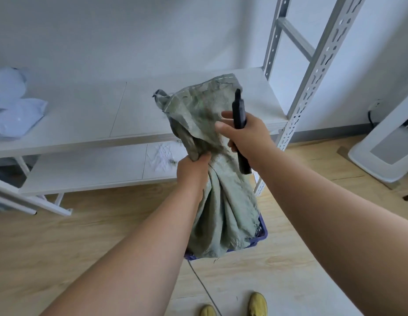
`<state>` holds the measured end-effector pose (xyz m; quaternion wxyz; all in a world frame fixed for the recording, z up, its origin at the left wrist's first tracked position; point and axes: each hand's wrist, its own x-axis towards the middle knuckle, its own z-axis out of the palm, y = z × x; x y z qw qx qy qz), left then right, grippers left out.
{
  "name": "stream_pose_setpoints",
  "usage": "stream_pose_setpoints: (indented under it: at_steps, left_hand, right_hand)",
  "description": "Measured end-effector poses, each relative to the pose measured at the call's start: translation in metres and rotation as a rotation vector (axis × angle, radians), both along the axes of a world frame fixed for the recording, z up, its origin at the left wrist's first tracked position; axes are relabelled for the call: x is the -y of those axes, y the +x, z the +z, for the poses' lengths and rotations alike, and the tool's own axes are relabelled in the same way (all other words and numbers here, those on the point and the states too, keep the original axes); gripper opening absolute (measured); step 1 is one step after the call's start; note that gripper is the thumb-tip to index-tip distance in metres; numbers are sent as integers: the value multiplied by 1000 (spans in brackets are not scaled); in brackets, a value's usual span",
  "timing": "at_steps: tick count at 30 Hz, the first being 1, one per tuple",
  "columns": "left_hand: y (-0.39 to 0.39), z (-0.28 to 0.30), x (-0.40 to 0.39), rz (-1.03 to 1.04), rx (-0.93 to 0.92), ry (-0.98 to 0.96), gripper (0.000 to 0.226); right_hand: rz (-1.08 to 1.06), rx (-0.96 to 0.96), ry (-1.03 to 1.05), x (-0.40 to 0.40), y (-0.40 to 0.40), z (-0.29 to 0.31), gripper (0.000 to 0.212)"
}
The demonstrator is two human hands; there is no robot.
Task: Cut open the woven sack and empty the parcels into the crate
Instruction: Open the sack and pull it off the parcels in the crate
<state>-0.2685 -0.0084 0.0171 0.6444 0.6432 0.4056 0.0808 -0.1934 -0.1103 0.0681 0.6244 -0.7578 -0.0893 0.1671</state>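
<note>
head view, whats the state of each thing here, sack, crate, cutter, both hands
grey-green woven sack: held up, bunched, hanging limp over the crate
blue plastic crate: on the floor, mostly hidden by the sack; contents not visible
black cutter: upright in the right hand, blade not discernible
left hand: grips the sack's gathered middle
right hand: grips the cutter, fingers on the sack

White metal shelving (139,110) — pale blue bags (14,106) at its left — wooden floor (61,236), yellow shoes (257,304).
</note>
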Motion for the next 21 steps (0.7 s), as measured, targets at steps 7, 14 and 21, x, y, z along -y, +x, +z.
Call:
stream_pose_setpoints:
  at_steps: [7,14,21]
  left_hand:
    - [7,-2,-20,218,-12,-208,23]
    - [3,-2,-19,-104,184,-281,32]
    - [-25,-55,-21,-557,-153,259,78]
  right_hand:
    - [133,-82,-277,8,-48,-81,44]
    - [-172,-110,-217,-7,-38,-94,15]
    - [-148,24,-194,-17,-5,-58,13]
